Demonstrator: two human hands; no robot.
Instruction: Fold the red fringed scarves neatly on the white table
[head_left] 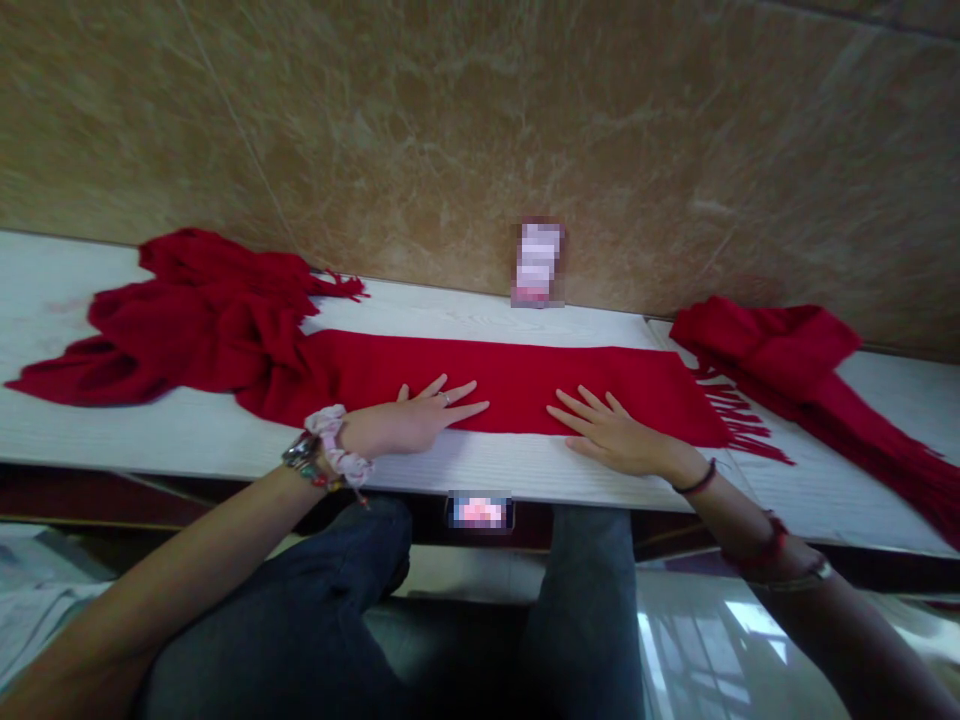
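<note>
A red fringed scarf [517,365] lies stretched flat across the white tabletop, its tassels pointing right. Toward the left the cloth turns into a crumpled heap [202,320] of red fabric; whether it is all one scarf I cannot tell. My left hand [412,418] rests on the flat part with its fingers spread, a ring on one of them. Further right, my right hand [611,430] also lies on the cloth, palm down and fingers apart. Neither hand grips the fabric.
Another red scarf [795,370] lies folded at the right, partly by the tassels. A blurred-out upright item [537,262] stands against the brown marbled wall [450,130]. A pixelated phone-like object [480,511] is at the front edge of the white table [517,475], above my legs.
</note>
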